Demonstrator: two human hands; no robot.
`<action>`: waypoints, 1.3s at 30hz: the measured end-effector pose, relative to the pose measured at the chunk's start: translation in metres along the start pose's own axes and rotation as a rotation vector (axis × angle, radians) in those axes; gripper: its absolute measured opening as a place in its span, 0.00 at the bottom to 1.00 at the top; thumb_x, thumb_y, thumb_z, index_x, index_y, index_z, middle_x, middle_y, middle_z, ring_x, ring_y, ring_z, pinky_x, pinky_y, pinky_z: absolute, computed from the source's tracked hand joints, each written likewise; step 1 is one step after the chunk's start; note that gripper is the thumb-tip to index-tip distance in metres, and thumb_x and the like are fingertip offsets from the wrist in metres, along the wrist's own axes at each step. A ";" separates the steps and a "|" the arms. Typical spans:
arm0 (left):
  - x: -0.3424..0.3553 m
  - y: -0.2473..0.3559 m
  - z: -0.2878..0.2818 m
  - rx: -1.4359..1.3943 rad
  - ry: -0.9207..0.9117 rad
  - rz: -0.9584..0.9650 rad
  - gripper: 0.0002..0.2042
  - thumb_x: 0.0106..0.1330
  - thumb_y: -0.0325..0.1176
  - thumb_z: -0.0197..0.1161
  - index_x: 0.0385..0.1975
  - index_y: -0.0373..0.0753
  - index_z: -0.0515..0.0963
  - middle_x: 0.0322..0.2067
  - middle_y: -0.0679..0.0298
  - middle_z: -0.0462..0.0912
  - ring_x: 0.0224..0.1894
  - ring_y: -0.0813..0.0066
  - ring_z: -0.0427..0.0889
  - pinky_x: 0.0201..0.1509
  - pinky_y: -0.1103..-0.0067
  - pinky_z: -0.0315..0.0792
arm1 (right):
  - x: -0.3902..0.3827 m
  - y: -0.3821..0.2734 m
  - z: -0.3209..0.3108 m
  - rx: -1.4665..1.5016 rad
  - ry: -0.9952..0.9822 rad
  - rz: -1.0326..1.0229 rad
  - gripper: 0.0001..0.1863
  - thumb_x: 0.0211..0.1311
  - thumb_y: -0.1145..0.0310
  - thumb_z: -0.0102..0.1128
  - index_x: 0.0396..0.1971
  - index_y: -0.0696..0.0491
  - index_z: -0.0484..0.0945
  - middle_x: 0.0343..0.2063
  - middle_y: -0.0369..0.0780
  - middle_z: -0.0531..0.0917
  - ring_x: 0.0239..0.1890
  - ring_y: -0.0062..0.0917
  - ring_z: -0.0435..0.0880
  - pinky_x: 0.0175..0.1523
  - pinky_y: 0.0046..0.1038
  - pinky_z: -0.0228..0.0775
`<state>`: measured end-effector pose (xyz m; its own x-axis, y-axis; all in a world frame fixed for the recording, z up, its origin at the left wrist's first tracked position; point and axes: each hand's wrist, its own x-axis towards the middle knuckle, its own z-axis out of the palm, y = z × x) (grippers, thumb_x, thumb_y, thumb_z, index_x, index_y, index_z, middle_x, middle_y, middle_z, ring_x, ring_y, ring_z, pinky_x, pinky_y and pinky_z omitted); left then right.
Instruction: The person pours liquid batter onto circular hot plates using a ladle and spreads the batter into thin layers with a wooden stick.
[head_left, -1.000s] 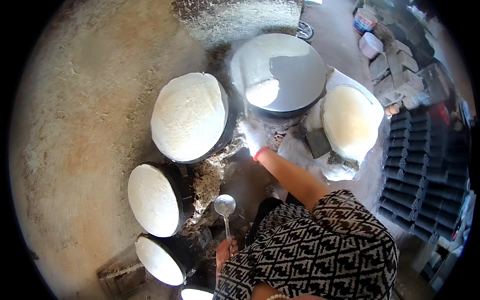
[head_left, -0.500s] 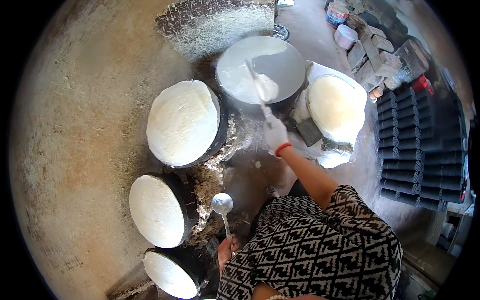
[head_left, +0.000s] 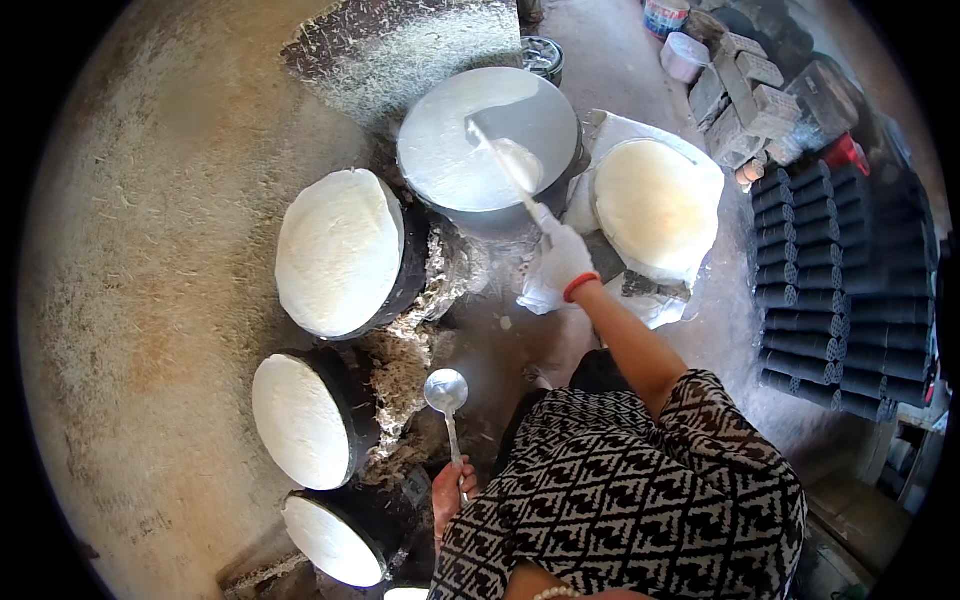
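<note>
My right hand (head_left: 562, 258), in a white glove with a red band at the wrist, grips a thin, pale batter spreader (head_left: 505, 172). Its far end lies over a large round griddle (head_left: 425, 150) at the top middle. White batter lies in a lump (head_left: 521, 163) beside the spreader, and a thin layer coats the griddle's far part. Low down, my bare left hand (head_left: 453, 490) is closed around the handle of a metal ladle (head_left: 446, 391), its bowl pointing away from me. Left of my hands, three more griddles carry pale flatbreads (head_left: 338, 252), one behind another.
A finished flatbread (head_left: 655, 205) lies on a white cloth right of the griddle. Grey bricks (head_left: 745, 110) and tubs stand at the far right, above stacked black coal briquettes (head_left: 815, 290). A straw-flecked board (head_left: 400, 60) leans behind the griddle.
The view has shifted, moving the griddles leftward in it. My right hand has moved right relative to the griddle, so the spreader slants more. My left hand still holds the ladle.
</note>
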<state>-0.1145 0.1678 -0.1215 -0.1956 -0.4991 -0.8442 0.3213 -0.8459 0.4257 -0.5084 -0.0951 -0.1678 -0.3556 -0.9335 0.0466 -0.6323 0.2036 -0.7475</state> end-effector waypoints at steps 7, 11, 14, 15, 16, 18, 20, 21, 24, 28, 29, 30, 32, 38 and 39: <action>0.006 -0.018 0.077 -0.088 0.035 0.018 0.17 0.72 0.38 0.55 0.53 0.33 0.67 0.31 0.69 0.69 0.24 0.82 0.64 0.23 0.80 0.62 | 0.054 0.052 -0.028 -0.043 -0.066 -0.129 0.29 0.63 0.73 0.48 0.64 0.38 0.64 0.26 0.55 0.78 0.32 0.50 0.80 0.39 0.48 0.70; 0.007 -0.033 0.123 -0.142 0.113 0.000 0.16 0.73 0.38 0.54 0.52 0.33 0.68 0.30 0.69 0.69 0.24 0.83 0.64 0.24 0.81 0.62 | 0.032 0.066 -0.050 -0.029 -0.246 -0.226 0.29 0.63 0.74 0.47 0.64 0.36 0.66 0.22 0.54 0.77 0.28 0.48 0.80 0.36 0.48 0.69; 0.009 -0.048 0.151 -0.143 0.118 0.035 0.16 0.73 0.37 0.53 0.52 0.32 0.67 0.30 0.69 0.69 0.24 0.84 0.63 0.24 0.82 0.62 | 0.063 0.092 -0.080 0.039 -0.216 -0.102 0.28 0.64 0.72 0.49 0.64 0.38 0.66 0.25 0.55 0.79 0.29 0.49 0.80 0.36 0.48 0.70; 0.012 -0.050 0.160 -0.139 0.114 0.037 0.16 0.73 0.37 0.53 0.52 0.32 0.67 0.30 0.69 0.69 0.24 0.84 0.63 0.25 0.82 0.62 | 0.082 0.099 -0.081 -0.013 -0.162 -0.138 0.26 0.65 0.71 0.48 0.64 0.38 0.66 0.26 0.54 0.80 0.30 0.48 0.80 0.35 0.47 0.70; 0.013 -0.052 0.170 -0.136 0.115 0.039 0.16 0.73 0.37 0.52 0.52 0.32 0.67 0.31 0.69 0.70 0.24 0.84 0.63 0.25 0.83 0.62 | 0.100 0.106 -0.080 -0.062 -0.111 -0.173 0.25 0.66 0.70 0.48 0.63 0.38 0.66 0.27 0.53 0.80 0.30 0.48 0.81 0.35 0.45 0.71; 0.015 -0.059 0.185 -0.160 0.114 0.046 0.16 0.73 0.36 0.52 0.52 0.31 0.67 0.31 0.69 0.70 0.24 0.84 0.63 0.25 0.83 0.61 | 0.124 0.105 -0.083 -0.019 -0.112 -0.170 0.23 0.67 0.69 0.47 0.62 0.38 0.67 0.27 0.51 0.81 0.30 0.48 0.80 0.35 0.46 0.70; 0.021 -0.063 0.197 -0.210 0.107 0.071 0.16 0.73 0.36 0.51 0.53 0.30 0.67 0.31 0.69 0.70 0.25 0.85 0.63 0.26 0.83 0.61 | 0.123 0.097 -0.100 -0.004 -0.256 -0.279 0.22 0.68 0.68 0.47 0.61 0.38 0.68 0.26 0.51 0.80 0.28 0.48 0.80 0.34 0.46 0.69; 0.022 -0.063 0.205 -0.172 0.127 0.062 0.17 0.74 0.36 0.51 0.54 0.30 0.66 0.32 0.69 0.70 0.25 0.85 0.63 0.26 0.83 0.61 | 0.120 0.096 -0.107 0.002 -0.326 -0.334 0.21 0.68 0.68 0.47 0.60 0.38 0.69 0.25 0.51 0.80 0.28 0.48 0.79 0.34 0.46 0.69; 0.016 -0.063 0.233 -0.183 0.182 0.071 0.17 0.73 0.36 0.51 0.54 0.30 0.66 0.32 0.69 0.70 0.25 0.84 0.63 0.26 0.83 0.62 | 0.114 0.129 -0.107 0.113 -0.606 -0.174 0.21 0.67 0.72 0.47 0.60 0.46 0.71 0.38 0.50 0.82 0.40 0.46 0.81 0.42 0.40 0.73; 0.025 -0.066 0.255 -0.216 0.182 0.087 0.14 0.74 0.34 0.50 0.51 0.29 0.67 0.32 0.68 0.69 0.25 0.84 0.63 0.25 0.82 0.62 | 0.184 0.128 -0.123 -0.105 -0.296 -0.289 0.21 0.67 0.73 0.47 0.60 0.44 0.70 0.43 0.49 0.82 0.41 0.46 0.81 0.45 0.41 0.74; 0.027 -0.068 0.258 -0.241 0.182 0.082 0.14 0.74 0.34 0.48 0.52 0.30 0.67 0.32 0.68 0.69 0.25 0.84 0.63 0.24 0.82 0.62 | 0.199 0.117 -0.122 -0.159 -0.313 -0.266 0.22 0.67 0.71 0.48 0.60 0.44 0.70 0.41 0.50 0.82 0.40 0.47 0.80 0.44 0.42 0.73; 0.030 -0.066 0.262 -0.226 0.174 0.077 0.14 0.74 0.34 0.48 0.52 0.30 0.67 0.32 0.68 0.69 0.24 0.84 0.63 0.24 0.82 0.62 | 0.209 0.109 -0.127 -0.219 -0.323 -0.240 0.22 0.66 0.70 0.49 0.60 0.43 0.69 0.40 0.50 0.82 0.39 0.47 0.80 0.43 0.43 0.73; 0.039 -0.058 0.270 -0.186 0.153 0.065 0.15 0.75 0.35 0.47 0.52 0.30 0.67 0.32 0.68 0.69 0.24 0.84 0.63 0.24 0.82 0.62 | 0.219 0.139 -0.110 -0.151 -0.287 -0.385 0.21 0.67 0.66 0.47 0.60 0.40 0.68 0.32 0.51 0.81 0.34 0.49 0.80 0.37 0.45 0.71; 0.042 -0.056 0.288 -0.173 0.196 0.054 0.14 0.75 0.35 0.46 0.51 0.31 0.67 0.32 0.68 0.69 0.23 0.84 0.63 0.23 0.82 0.63 | 0.203 0.197 -0.134 -0.047 -0.317 -0.526 0.25 0.66 0.68 0.49 0.62 0.31 0.67 0.27 0.50 0.79 0.27 0.46 0.80 0.32 0.45 0.72; 0.043 -0.054 0.293 -0.179 0.196 0.049 0.14 0.75 0.34 0.46 0.51 0.31 0.67 0.32 0.69 0.68 0.23 0.84 0.63 0.23 0.82 0.63 | 0.213 0.211 -0.130 -0.041 -0.289 -0.476 0.26 0.66 0.68 0.48 0.62 0.30 0.67 0.27 0.50 0.79 0.27 0.46 0.81 0.32 0.45 0.72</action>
<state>-0.4119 0.1372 -0.0855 0.0019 -0.4784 -0.8781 0.4877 -0.7662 0.4185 -0.8068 -0.2128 -0.2292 0.1757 -0.9669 0.1850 -0.7052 -0.2547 -0.6617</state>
